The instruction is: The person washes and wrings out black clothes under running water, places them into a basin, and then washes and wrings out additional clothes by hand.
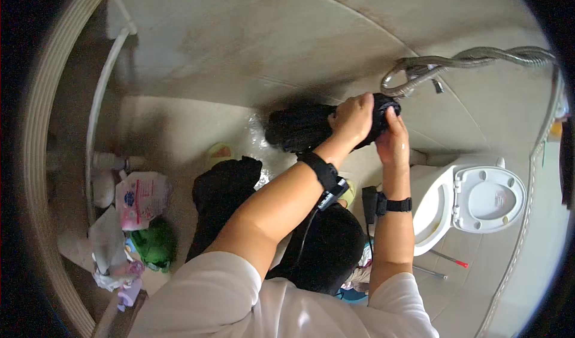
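Observation:
A dark, wet-looking black garment [302, 125] is bunched up in front of me, close to the tiled wall. My left hand [353, 119] is closed around its upper part, knuckles toward the wall. Just to the right, my right hand [393, 139] grips the bunched end with the thumb pressed on the cloth. The looser part of the garment hangs down to the left, over a shiny wet patch of floor. Its exact kind is not clear from the folds. Both of my wrists wear black straps with small devices.
A toilet [440, 203] with its lid up stands at the right. A twisted metal shower hose [473, 59] runs along the wall above my hands. At the left are a pink-and-white package [141, 200], a green bag [154, 245] and a white pipe [100, 113].

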Demonstrator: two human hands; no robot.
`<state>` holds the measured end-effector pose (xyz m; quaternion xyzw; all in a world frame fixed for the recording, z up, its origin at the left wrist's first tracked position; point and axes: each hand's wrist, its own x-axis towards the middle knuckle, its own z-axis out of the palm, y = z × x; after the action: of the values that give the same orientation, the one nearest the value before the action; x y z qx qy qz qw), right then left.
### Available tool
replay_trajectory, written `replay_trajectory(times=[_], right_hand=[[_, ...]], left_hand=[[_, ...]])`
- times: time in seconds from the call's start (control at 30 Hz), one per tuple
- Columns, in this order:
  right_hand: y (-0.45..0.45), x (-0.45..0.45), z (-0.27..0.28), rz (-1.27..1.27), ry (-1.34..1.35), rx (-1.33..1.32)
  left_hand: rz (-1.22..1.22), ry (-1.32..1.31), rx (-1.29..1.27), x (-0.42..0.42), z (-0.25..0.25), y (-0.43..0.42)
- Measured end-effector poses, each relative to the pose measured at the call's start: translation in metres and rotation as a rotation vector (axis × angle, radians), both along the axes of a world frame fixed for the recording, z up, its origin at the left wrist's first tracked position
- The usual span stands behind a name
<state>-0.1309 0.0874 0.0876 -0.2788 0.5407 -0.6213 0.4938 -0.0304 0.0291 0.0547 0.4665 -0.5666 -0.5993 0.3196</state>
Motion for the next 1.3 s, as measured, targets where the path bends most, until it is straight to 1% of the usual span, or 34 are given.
replay_trajectory(times=[0.07, 0.1, 0.13, 0.17, 0.23, 0.47, 0.53, 0.57, 0.63, 0.7, 0.73, 0.77, 0.83, 0.87, 0.93, 1.0, 1.07, 1.13, 1.27, 1.3], right_hand=[[0.001, 0.000, 0.000, -0.031, -0.083, 0.003], [0.002, 0.001, 0.003, 0.008, -0.100, 0.003], [0.002, 0.005, 0.006, -0.023, -0.088, 0.009], [0.002, 0.009, 0.007, -0.053, -0.078, 0.017], [0.002, 0.010, 0.007, -0.051, -0.067, 0.000], [0.000, 0.016, 0.003, -0.014, -0.044, 0.026], [0.000, 0.018, 0.003, -0.044, -0.027, 0.058], [-0.002, 0.018, 0.002, 0.005, -0.027, -0.020], [-0.004, 0.008, -0.009, 0.004, -0.022, -0.028], [-0.002, 0.007, -0.005, 0.045, -0.042, -0.026], [-0.002, 0.007, -0.005, 0.042, -0.043, -0.034], [-0.002, 0.006, -0.004, 0.034, -0.042, -0.043], [-0.003, 0.005, -0.003, 0.042, -0.034, -0.018], [-0.004, 0.007, -0.003, 0.041, -0.027, -0.028], [-0.005, 0.013, 0.000, 0.053, -0.017, -0.049], [-0.006, 0.012, -0.003, 0.051, -0.012, -0.045], [-0.006, 0.011, -0.004, 0.047, -0.006, -0.044], [-0.005, 0.013, -0.001, 0.042, 0.009, -0.026], [-0.003, 0.010, 0.001, 0.042, -0.012, -0.040], [-0.002, 0.008, 0.000, 0.046, -0.022, -0.037]], left_hand=[[0.010, 0.090, 0.006, -0.009, -0.019, -0.002], [0.004, 0.118, 0.023, -0.011, -0.024, -0.005], [-0.020, 0.107, 0.040, -0.008, -0.025, -0.006], [-0.002, 0.169, 0.047, -0.007, -0.025, -0.007], [-0.005, 0.121, 0.098, -0.003, -0.022, -0.009], [0.005, 0.066, 0.143, 0.002, -0.015, -0.008], [0.012, -0.034, 0.091, 0.001, -0.015, -0.009], [-0.003, -0.022, 0.057, 0.003, -0.011, -0.009], [0.011, -0.069, -0.004, 0.010, 0.004, -0.002], [0.022, 0.004, -0.019, 0.007, 0.000, -0.002], [0.071, 0.023, -0.004, 0.005, 0.003, -0.001], [0.063, 0.023, -0.021, 0.005, 0.004, -0.001], [0.008, 0.024, 0.030, 0.007, 0.007, -0.001], [0.010, 0.023, 0.034, 0.003, 0.001, -0.001], [0.070, -0.006, -0.081, -0.003, -0.007, -0.002], [0.064, -0.013, -0.050, -0.003, -0.008, -0.002], [0.057, -0.020, -0.021, 0.005, 0.003, -0.002], [0.082, -0.082, -0.029, 0.014, 0.015, 0.003], [0.030, -0.066, -0.042, 0.007, 0.009, 0.002], [0.053, -0.003, -0.051, 0.005, 0.006, 0.002]])
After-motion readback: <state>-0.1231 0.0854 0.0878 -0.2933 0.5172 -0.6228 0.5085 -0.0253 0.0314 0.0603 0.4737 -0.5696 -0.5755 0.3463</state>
